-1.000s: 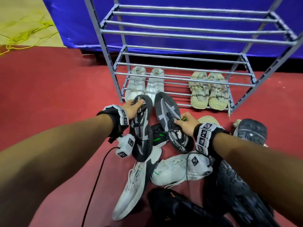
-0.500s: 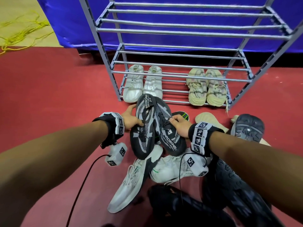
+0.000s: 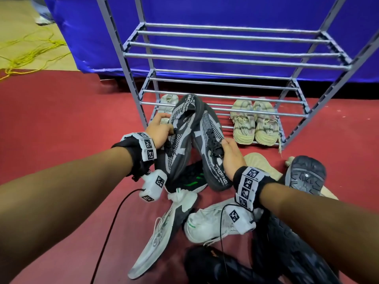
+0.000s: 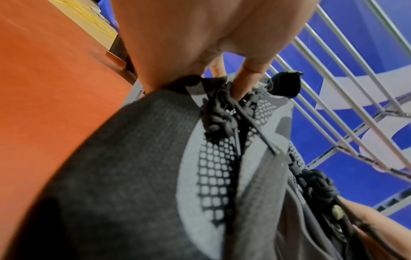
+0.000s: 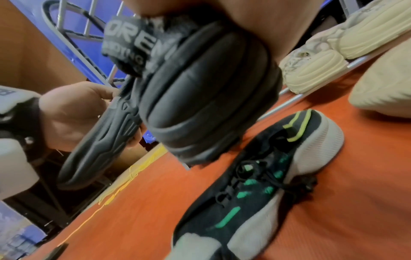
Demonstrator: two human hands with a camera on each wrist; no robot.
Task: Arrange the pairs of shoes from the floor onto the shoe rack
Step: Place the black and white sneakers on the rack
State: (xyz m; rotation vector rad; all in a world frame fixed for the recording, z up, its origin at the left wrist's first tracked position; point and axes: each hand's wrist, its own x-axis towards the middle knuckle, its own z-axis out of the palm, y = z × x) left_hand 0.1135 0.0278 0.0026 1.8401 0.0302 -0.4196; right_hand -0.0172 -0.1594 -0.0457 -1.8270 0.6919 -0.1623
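we hold a pair of dark grey knit sneakers with black laces, one in each hand, lifted clear of the floor just in front of the grey metal tube shoe rack (image 3: 225, 56). our left hand (image 3: 160, 131) has its fingers hooked into the laces of the left grey sneaker (image 3: 180, 138), and our right hand (image 3: 232, 156) is curled round the side of the right grey sneaker (image 3: 211, 148); the two shoes touch at the collars. on the rack's bottom shelf a cream chunky pair (image 3: 254, 121) sits at the right end and a white pair (image 3: 167, 102) at the left end. we judge it best to level both soles, keep the shoes together, and set them across the bars of a free shelf, with the laces clear of the tubes.
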